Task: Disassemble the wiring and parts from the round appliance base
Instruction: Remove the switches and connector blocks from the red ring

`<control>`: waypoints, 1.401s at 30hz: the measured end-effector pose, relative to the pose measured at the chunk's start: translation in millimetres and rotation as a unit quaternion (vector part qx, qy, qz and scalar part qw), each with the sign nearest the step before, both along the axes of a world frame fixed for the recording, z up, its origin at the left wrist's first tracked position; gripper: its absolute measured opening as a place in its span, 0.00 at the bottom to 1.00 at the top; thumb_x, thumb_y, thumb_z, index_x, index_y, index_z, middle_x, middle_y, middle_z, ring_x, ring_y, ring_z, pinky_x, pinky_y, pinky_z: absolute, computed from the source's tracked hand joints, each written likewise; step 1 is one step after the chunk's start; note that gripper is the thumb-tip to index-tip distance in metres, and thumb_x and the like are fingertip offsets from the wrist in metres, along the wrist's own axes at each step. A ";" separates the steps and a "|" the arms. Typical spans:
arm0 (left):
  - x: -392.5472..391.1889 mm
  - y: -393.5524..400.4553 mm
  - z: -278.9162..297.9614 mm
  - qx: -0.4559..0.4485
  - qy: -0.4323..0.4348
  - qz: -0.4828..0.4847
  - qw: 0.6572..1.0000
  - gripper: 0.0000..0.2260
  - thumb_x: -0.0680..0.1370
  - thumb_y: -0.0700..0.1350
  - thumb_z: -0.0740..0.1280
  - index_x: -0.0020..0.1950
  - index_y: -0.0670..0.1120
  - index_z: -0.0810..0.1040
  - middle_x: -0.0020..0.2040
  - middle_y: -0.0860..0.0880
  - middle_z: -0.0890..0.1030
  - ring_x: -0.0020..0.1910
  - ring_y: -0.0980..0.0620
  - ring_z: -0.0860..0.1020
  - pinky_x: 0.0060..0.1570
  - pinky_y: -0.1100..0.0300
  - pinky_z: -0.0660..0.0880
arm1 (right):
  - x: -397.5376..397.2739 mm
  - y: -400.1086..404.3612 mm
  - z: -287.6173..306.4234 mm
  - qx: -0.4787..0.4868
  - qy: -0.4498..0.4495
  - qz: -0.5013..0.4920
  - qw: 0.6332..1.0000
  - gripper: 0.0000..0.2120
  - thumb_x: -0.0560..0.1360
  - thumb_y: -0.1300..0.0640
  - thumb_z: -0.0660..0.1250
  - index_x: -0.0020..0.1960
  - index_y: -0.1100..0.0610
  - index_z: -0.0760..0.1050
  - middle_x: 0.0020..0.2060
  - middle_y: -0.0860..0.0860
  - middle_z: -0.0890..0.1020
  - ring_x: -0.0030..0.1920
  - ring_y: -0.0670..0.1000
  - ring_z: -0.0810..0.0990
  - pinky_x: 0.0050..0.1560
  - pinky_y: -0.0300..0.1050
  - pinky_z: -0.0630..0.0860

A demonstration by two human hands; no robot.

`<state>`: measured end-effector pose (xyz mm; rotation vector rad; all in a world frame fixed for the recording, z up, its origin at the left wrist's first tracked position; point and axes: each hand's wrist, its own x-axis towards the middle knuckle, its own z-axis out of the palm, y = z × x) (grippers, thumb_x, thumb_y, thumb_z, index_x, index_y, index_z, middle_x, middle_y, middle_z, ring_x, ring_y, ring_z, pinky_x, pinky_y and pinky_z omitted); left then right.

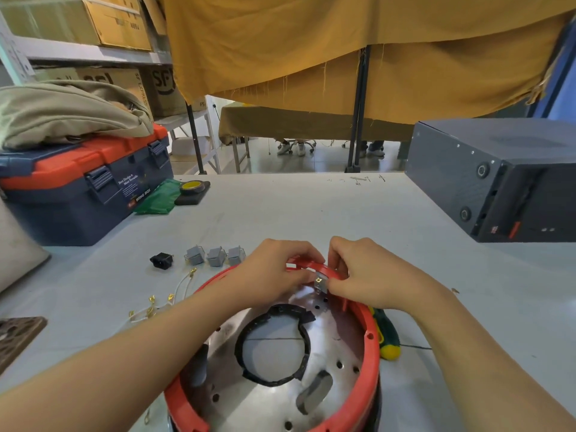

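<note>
The round appliance base (371, 344) has a red rim and a shiny metal inside with a black-edged centre hole; it lies low in the middle of the view. At its far rim, both hands work on a small metal part (320, 283). My left hand (274, 271) curls its fingers over the rim and pinches the part from the left. My right hand (364, 272) pinches it from the right. On the table to the left lie three grey switches (215, 255), a black socket (161, 260) and loose white wires (162, 302) with brass terminals.
A green-and-yellow screwdriver (386, 335) lies right of the base. A blue-and-orange toolbox (81, 188) stands far left with cloth on it, yellow tape (191, 187) beside it. A dark grey case (495, 179) sits at the far right. A dark patterned slab (17, 335) is at the left edge.
</note>
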<state>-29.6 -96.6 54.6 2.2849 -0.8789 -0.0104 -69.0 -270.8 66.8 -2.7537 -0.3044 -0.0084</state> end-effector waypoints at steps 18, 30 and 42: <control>8.8 2.8 -7.9 -0.016 -0.011 -0.006 1.000 0.05 0.74 0.42 0.70 0.49 0.49 0.81 0.44 0.55 0.83 0.42 0.62 0.78 0.43 0.72 0.71 | -14.4 9.6 -16.7 -0.016 -0.096 -0.099 0.990 0.17 0.72 0.41 0.64 0.35 0.51 0.62 0.33 0.48 0.71 0.31 0.48 0.68 0.29 0.42 0.61; 7.9 -1.9 -9.6 -0.012 -0.048 -0.008 0.999 0.04 0.74 0.40 0.70 0.47 0.47 0.80 0.39 0.58 0.80 0.37 0.67 0.75 0.39 0.75 0.67 | -14.5 11.9 -16.3 -0.012 -0.106 -0.094 0.990 0.16 0.72 0.47 0.64 0.33 0.51 0.60 0.30 0.48 0.69 0.29 0.48 0.66 0.28 0.43 0.58; 7.6 -2.9 -13.9 0.014 -0.088 -0.007 0.996 0.03 0.76 0.42 0.67 0.48 0.48 0.78 0.41 0.55 0.81 0.40 0.57 0.76 0.42 0.66 0.71 | -11.8 14.5 -14.6 -0.042 -0.112 -0.085 0.989 0.16 0.73 0.48 0.62 0.34 0.50 0.57 0.30 0.49 0.68 0.29 0.47 0.64 0.28 0.43 0.56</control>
